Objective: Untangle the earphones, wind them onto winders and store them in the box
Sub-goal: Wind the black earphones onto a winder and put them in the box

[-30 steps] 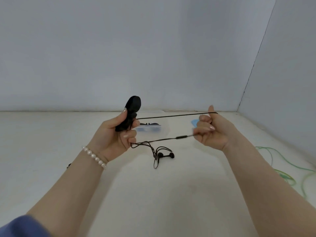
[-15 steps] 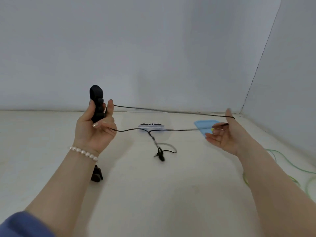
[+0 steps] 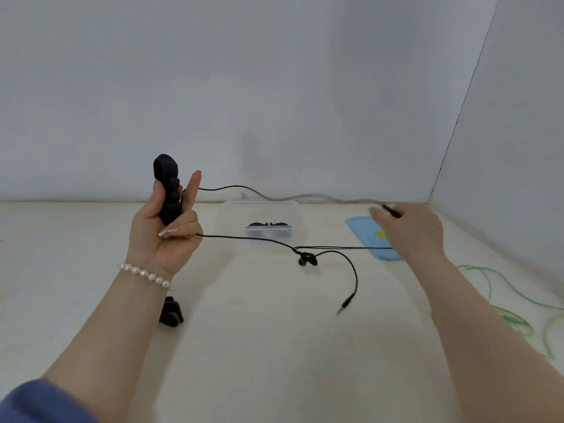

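Note:
My left hand holds a black winder upright at centre left, with the black earphone cable running from it to the right. My right hand is raised at the right over the blue lid and pinches the upper strand of that cable, which is blurred. The earbuds lie on the table between my hands. The cable's plug rests further forward. The clear box stands behind, with a wound black earphone inside.
A blue lid lies right of the box. A second black winder sits on the table under my left forearm. Green earphone cable is tangled at the right edge. Walls close off the back and right.
My hands have moved apart, stretching the cable. My left hand moved left and turned the winder upright. The plug end has dropped onto the table, and my right hand turned palm down.

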